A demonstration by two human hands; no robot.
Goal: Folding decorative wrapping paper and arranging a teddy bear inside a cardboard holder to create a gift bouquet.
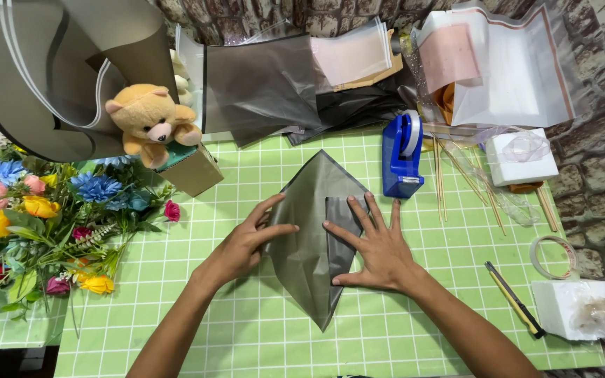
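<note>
Two bare hands press one translucent grey wrapping sheet (313,245), folded into a pointed kite shape, flat on the green gridded cutting mat (246,329); left hand (246,241), fingers spread and extended, lies on the sheet's left edge, gripping nothing; right hand (376,245), fingers splayed flat, holds down a folded-in flap at the right; alongside: one blue tape dispenser (400,157), one tan teddy bear (150,119), two white foam blocks (523,157), one clear tape roll (553,256), one yellow-and-black utility knife (514,299), one bunch of mixed artificial flowers (29,210).

Tape dispenser (402,155) behind folded sheet (314,238)
</note>
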